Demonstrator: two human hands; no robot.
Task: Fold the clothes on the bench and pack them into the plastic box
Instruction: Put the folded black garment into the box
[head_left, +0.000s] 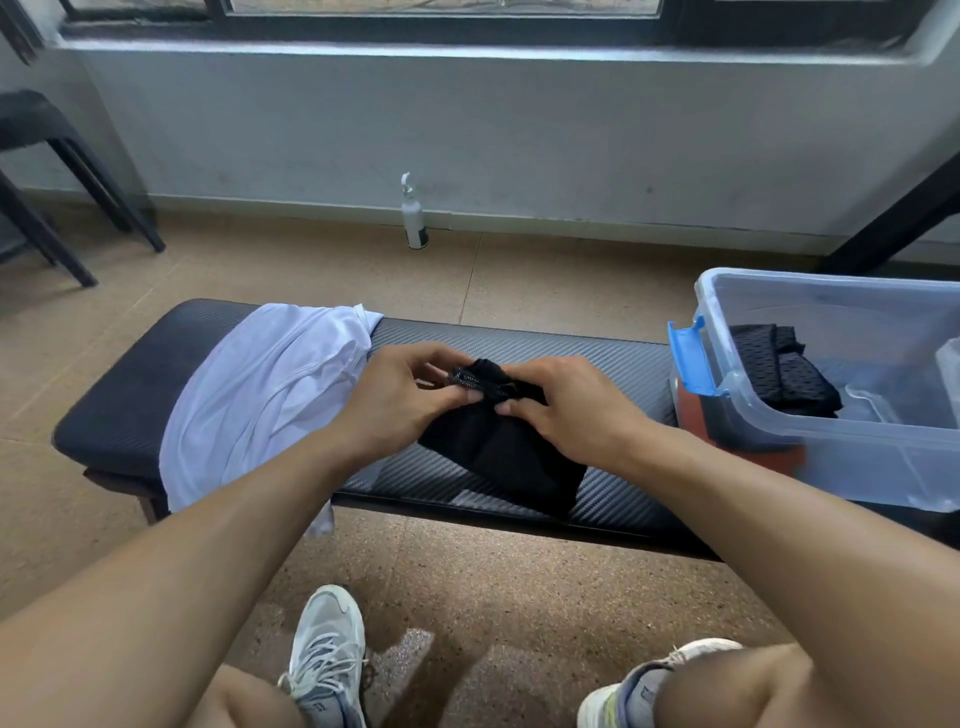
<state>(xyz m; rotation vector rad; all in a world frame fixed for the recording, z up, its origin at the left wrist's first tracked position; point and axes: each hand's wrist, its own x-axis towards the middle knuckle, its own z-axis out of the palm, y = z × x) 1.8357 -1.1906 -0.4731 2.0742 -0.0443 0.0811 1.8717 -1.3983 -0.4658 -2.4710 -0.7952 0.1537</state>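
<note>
Fingers (470, 397) of both hands pinch black garment (498, 447) at its top edge, mid-counter (613, 353); folding step underway. Next: finish fold, carry to plastic box (831, 436) at right end.

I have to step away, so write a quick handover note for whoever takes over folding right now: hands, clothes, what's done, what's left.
Left hand and right hand both pinch the top edge of the black garment, which lies mid-bench, not yet folded.
White shirt lies unfolded over the bench's left end, one edge hanging off the front.
Plastic box sits open at the right end, with a folded black mesh garment inside.
Done: mesh garment packed.
Left: fold and pack the black garment, then the white shirt.
</note>
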